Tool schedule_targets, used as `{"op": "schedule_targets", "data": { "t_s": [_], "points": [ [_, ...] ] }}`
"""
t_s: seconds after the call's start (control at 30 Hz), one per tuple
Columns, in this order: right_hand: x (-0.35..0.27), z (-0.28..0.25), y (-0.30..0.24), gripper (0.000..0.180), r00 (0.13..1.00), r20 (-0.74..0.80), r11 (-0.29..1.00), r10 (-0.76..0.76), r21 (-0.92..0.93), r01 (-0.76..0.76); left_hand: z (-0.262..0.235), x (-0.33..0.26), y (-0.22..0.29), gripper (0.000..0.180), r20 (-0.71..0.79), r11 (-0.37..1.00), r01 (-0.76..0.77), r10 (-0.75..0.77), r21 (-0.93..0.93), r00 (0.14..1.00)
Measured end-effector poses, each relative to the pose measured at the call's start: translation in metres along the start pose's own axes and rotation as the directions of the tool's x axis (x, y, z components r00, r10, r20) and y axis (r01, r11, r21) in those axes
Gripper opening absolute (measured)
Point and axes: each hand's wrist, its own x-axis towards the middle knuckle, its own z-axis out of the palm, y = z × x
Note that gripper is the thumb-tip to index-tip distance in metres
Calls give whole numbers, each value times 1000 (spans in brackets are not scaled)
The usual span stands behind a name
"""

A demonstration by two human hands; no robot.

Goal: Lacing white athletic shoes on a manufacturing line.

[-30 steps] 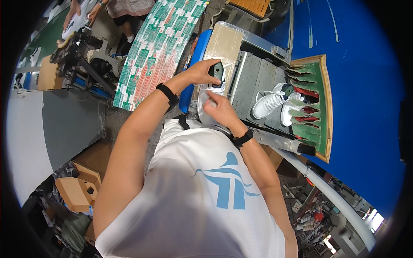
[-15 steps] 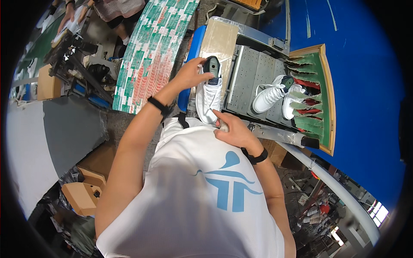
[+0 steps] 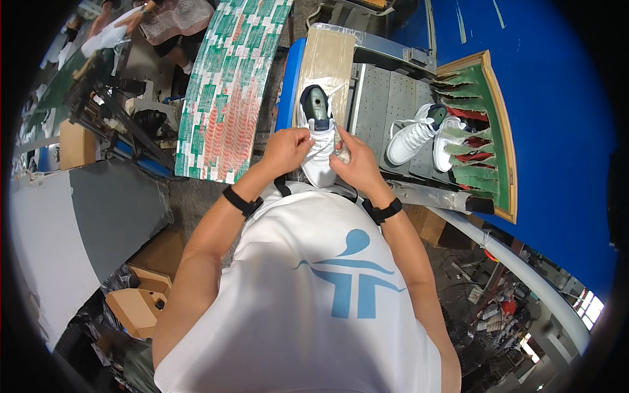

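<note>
Noting, head view: tan board [image 3: 327, 59] bare beyond the shoe's heel; blue strip [image 3: 289, 92] along its left edge, grey perforated plates [image 3: 386, 92] to the right. White shoe [image 3: 319, 171] on the board's near end, between both hands. Left hand [image 3: 286, 150] curled by the laces, grip unclear; right hand [image 3: 360, 169], thumb and forefinger parted, at its right side.

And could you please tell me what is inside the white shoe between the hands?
In the opening of the white shoe sits a dark green form with a round hole in its top. Whatever lies further toward the toe is covered and cannot be seen.
</note>
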Motion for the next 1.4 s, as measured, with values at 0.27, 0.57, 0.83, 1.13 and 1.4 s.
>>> {"op": "schedule_targets", "data": {
  "t_s": [0.27, 0.57, 0.83, 1.13, 1.4],
  "points": [
    [-2, 1, -2, 77, 981, 180, 997, -67, -33, 74, 12, -18, -31, 26, 134, 968, 91, -60, -235, 989],
    [-26, -3, 21, 78, 998, 47, 996, 39, 79, -42, -1, 31, -25, 21, 241, 596, 161, 56, -787, 969],
    [-31, 1, 34, 70, 993, -75, 980, 92, 181, -77, 22, 23, -45, 23, 301, 754, 371, -238, -542, 923],
    [-9, -22, 24, 79, 1000, 9, 996, -10, -90, 11, 6, 76, 8, 82, -16, 963, -229, 234, 143, 972],
    [-64, -56, -3, 80, 993, 113, 905, -29, -419, 74, 22, 138, -7, 86, 216, 962, -265, 272, -61, 938]
  ]
}}
